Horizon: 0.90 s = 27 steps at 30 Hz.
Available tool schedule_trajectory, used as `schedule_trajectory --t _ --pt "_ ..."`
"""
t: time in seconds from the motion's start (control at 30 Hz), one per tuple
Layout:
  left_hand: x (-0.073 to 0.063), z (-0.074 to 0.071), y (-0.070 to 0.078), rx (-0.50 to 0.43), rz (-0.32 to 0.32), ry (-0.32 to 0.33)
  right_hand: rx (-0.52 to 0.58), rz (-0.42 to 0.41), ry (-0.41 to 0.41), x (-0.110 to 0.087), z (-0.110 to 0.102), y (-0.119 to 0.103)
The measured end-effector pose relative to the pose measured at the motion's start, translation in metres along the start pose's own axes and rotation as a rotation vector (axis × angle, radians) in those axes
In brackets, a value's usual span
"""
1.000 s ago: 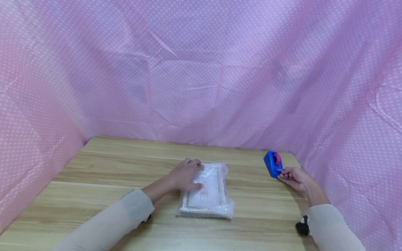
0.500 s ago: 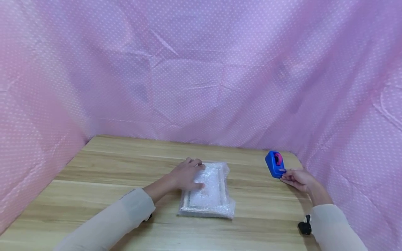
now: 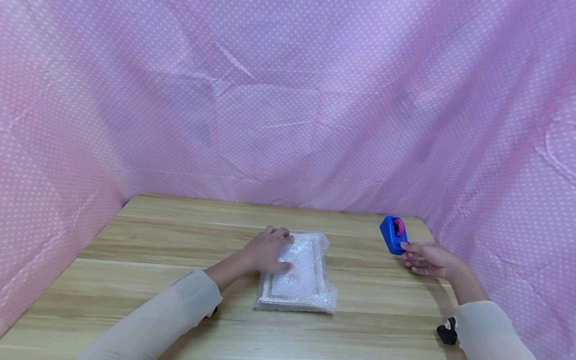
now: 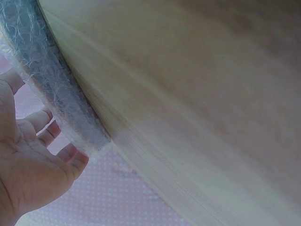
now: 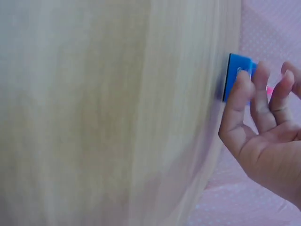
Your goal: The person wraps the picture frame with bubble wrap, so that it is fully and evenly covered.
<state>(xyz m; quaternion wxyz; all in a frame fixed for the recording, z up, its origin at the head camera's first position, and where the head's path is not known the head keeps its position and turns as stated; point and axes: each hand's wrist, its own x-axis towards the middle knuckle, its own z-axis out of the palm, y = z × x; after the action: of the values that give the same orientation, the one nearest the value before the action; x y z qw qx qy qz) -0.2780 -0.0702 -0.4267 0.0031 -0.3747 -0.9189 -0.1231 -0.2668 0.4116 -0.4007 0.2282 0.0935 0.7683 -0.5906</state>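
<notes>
A picture frame in bubble wrap lies flat on the wooden table in the head view. My left hand rests on its left side, fingers spread and thumb lying over its face. In the left wrist view, the fingers of this left hand are against the wrapped edge. At the far right stands a blue tape dispenser with a pink roll in it. My right hand is at its near end, fingertips overlapping the blue body. The right wrist view shows the right hand's fingers loosely bent and apart before the dispenser.
The wooden table has its back edge behind the dispenser and the wrapped frame. A pink polka-dot curtain surrounds the table at the back and on both sides. Below the right sleeve cuff shows a small black device.
The fingers of my right hand, earlier pinched together at the dispenser's front, have spread, and the wrist has shifted slightly right and down. My left hand stays on the wrapped frame.
</notes>
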Motion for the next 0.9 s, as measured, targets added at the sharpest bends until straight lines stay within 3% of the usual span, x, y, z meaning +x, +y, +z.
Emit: schedule_trajectory --t 0.33,0.6,0.9 --pt "-0.001 -0.001 0.001 0.011 0.000 -0.002 -0.026 -0.196 -0.229 -0.004 0.036 -0.017" --pt "-0.001 0.000 0.001 0.011 0.005 -0.003 -0.163 -0.287 -0.252 0.000 0.084 -0.034" --pt "-0.001 0.002 -0.001 0.016 0.004 -0.002 -0.117 -0.326 -0.360 -0.003 0.121 -0.051"
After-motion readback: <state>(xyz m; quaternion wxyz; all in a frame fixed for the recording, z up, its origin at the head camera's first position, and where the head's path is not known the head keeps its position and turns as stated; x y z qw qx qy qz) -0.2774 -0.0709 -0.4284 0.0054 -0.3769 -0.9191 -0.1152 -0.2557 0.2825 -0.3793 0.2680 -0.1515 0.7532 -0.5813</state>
